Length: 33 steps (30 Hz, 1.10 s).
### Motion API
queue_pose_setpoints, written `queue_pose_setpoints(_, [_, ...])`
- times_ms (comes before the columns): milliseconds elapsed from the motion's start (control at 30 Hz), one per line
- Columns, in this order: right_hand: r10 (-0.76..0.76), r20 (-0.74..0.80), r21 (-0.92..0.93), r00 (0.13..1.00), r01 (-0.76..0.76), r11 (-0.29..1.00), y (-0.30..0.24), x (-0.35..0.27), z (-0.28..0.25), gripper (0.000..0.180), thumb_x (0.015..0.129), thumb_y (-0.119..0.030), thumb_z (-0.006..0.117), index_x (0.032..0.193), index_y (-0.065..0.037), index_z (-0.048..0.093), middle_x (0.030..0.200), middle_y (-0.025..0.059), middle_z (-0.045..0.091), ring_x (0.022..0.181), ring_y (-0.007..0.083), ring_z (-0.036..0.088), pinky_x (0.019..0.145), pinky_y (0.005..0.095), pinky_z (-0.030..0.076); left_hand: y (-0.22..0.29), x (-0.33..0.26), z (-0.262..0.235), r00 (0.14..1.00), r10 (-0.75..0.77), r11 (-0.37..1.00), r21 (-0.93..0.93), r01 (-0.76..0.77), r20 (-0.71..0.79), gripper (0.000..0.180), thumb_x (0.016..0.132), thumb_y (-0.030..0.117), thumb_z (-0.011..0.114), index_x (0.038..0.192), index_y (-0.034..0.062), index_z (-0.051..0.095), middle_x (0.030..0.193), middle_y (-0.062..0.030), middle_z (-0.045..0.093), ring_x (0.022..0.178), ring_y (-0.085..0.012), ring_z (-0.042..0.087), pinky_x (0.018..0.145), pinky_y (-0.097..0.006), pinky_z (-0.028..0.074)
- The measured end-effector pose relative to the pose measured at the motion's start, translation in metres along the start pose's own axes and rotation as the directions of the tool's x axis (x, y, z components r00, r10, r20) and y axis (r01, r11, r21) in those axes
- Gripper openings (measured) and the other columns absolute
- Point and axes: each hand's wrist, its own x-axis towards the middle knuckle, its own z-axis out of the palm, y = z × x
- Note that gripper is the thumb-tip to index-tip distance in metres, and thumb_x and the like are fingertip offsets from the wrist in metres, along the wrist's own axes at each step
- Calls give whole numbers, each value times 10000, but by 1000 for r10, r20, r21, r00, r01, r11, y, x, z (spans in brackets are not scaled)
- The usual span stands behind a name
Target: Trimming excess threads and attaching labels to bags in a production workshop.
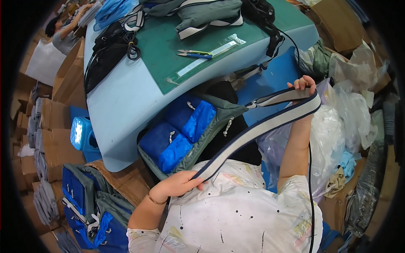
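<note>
My left hand [182, 184] is closed around one end of a white webbing strap [244, 134] with dark navy edges. The strap runs up to my right hand [303, 84], whose fingers are curled over it where it folds back. From there it returns to a metal ring at the corner of a grey-green bag [231, 109]. This bag rests on my lap by the table edge, tilted, its blue inner pockets [185, 122] facing up. White cord pulls hang from the pockets. Part of the bag is hidden under the table.
The table [122, 109] has a green mat [156, 55], thread snips [195, 55] and more bag parts [209, 19]. Blue-pocketed bags [90, 206] are stacked at left, near a blue stool [84, 137]. Plastic sacks [333, 126] crowd the right. Another person [63, 38] is at far left.
</note>
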Motion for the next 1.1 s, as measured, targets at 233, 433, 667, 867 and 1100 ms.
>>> queue_pose_setpoints(233, [-32, 226, -180, 974, 73, 981, -7, -15, 2, 522, 861, -469, 557, 952, 43, 607, 766, 53, 462, 717, 185, 487, 826, 420, 497, 3, 27, 5, 980, -189, 743, -662, 99, -66, 309, 905, 59, 456, 1201, -25, 491, 947, -78, 614, 819, -130, 590, 774, -270, 497])
queue_pose_setpoints(433, [-45, 485, -796, 873, 462, 391, -7, -89, 117, 368, 733, -415, 668, 969, -134, 685, 691, 6, 466, 629, 171, 455, 643, 312, 350, 9, 50, 1, 945, -326, 436, -889, 141, -10, 287, 908, 104, 496, 1162, -27, 515, 864, -67, 585, 754, -158, 613, 727, -294, 535])
queue_pose_setpoints(667, [131, 806, -549, 577, 648, 528, 28, -157, 161, 367, 736, -266, 595, 1074, -138, 657, 711, -24, 419, 688, 143, 459, 681, 313, 307, 13, 56, 10, 963, -267, 377, -917, 127, 23, 292, 965, 295, 455, 1070, 50, 575, 964, -66, 622, 816, -134, 623, 665, -278, 532])
queue_pose_setpoints(867, [13, 869, -407, 495, 699, 588, 48, -174, 166, 308, 741, -165, 563, 1029, -94, 644, 767, 30, 471, 738, 197, 487, 766, 365, 371, 13, 66, 7, 995, 38, 511, -858, 56, 88, 315, 973, 301, 423, 1076, 53, 586, 964, -30, 616, 829, -101, 595, 738, -246, 510])
queue_pose_setpoints(1100, [49, 920, -332, 390, 703, 629, 48, -166, 155, 327, 724, -155, 637, 1050, -132, 641, 864, 3, 487, 825, 166, 509, 760, 299, 372, 26, 74, 7, 980, -65, 349, -916, 199, 188, 314, 960, 243, 427, 1137, 32, 578, 991, -38, 619, 870, -108, 600, 785, -263, 510])
